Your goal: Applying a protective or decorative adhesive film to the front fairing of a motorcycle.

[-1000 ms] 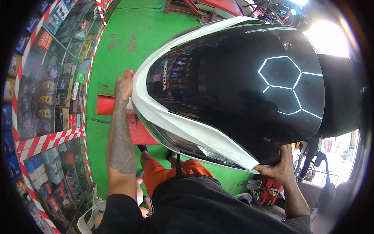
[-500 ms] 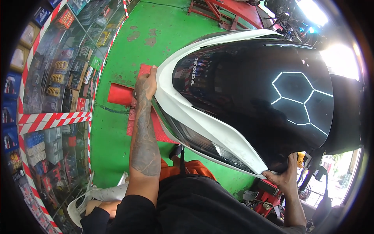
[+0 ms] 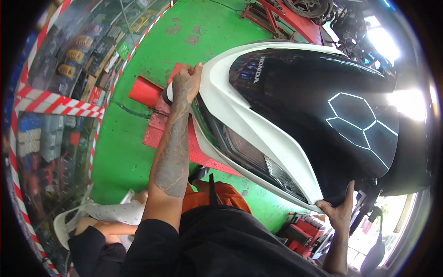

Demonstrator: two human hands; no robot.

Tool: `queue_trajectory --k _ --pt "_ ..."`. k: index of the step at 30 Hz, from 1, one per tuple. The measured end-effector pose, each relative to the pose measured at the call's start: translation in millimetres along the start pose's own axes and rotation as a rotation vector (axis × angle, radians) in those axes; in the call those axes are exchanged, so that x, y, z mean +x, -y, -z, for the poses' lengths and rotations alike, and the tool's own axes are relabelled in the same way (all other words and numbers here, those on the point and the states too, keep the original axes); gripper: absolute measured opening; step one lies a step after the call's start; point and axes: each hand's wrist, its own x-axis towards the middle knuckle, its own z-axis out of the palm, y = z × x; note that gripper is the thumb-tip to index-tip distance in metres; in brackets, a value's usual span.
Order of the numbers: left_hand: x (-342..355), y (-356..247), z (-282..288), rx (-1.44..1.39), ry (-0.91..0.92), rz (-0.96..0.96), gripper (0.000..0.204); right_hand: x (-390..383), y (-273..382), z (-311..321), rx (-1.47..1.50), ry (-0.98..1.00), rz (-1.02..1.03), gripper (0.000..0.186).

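A large scooter front fairing (image 3: 304, 124), glossy black in the middle with white side panels, spans the centre and right of the view. A clear headlight lens (image 3: 247, 150) runs along its near side. My left hand (image 3: 188, 81) is closed on the white edge at its left end, the thumb on top and the other fingers partly hidden. At the near right corner, my right hand (image 3: 339, 210) grips the white tip, one finger pointing up beside the black panel. The underside of the fairing is out of sight.
A red metal stand or ramp (image 3: 168, 124) lies on the green floor (image 3: 120, 161) beneath. Glass display shelves (image 3: 60, 97) edged with striped tape line the left. Another person's arm (image 3: 110, 228) shows by a white chair (image 3: 60, 226). Red tool boxes (image 3: 300, 231) stand at lower right.
The view has turned a little, and the left end of the fairing sits further right in it. Both hands keep their holds on the same edges.
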Motion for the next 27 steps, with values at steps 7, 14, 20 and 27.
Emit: queue_trajectory --k 7,14,20,27 --pt "-111 -1 21 -0.172 0.110 -0.766 0.062 -25 -23 -22 -0.189 -0.291 0.302 0.152" --pt "-129 -6 10 -0.172 -0.098 -1.328 0.064 -47 -62 -14 -0.420 -0.325 0.345 0.148" --pt "-137 -7 -5 -0.380 0.018 -1.403 0.056 -38 -44 -36 -0.307 -0.281 0.468 0.143" --pt "-164 -42 18 -0.058 0.215 -1.359 0.030 -33 -52 -33 -0.377 -0.350 0.571 0.131"
